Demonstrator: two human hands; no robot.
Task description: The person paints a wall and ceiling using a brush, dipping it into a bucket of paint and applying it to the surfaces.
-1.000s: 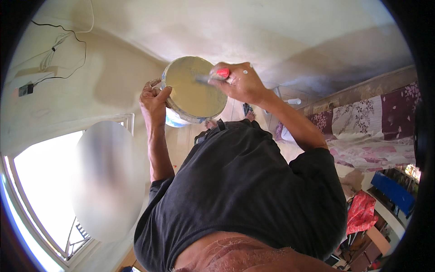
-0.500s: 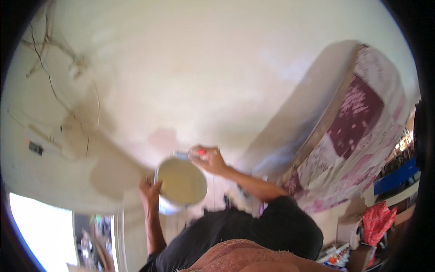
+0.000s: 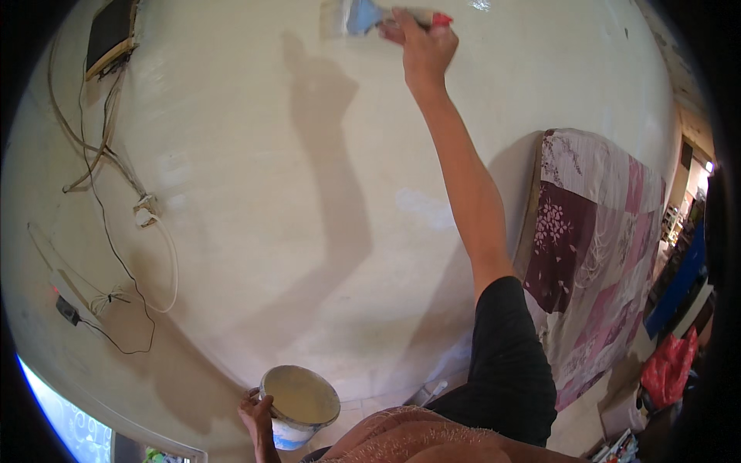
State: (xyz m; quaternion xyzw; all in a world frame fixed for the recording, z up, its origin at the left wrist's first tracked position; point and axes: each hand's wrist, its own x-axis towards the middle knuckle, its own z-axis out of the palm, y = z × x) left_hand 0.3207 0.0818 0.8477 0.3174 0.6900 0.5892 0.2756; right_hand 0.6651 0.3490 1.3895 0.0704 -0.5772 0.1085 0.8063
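High up, my right hand (image 3: 429,52) is closed around a paintbrush (image 3: 363,17) with a red-tipped handle. Its wide bristle end points left and lies against or very close to the pale wall (image 3: 255,147). At the lower left, my left hand (image 3: 256,413) grips the rim of a bucket (image 3: 292,440), thumb over the edge. Pale cream paint (image 3: 297,395) shows inside the bucket. My right arm is stretched up, and its shadow falls on the wall to the left.
On the right a mattress (image 3: 567,239) with a patchwork floral cover leans against the wall. Cables and a socket (image 3: 144,210) hang at left, below a dark panel (image 3: 112,35). A power adapter (image 3: 67,310) sits lower. A red bag (image 3: 668,366) lies at the lower right.
My right hand has risen from the bucket's rim to high on the wall with the paintbrush. The bucket in my left hand sits lower in view, and the view has tilted up.
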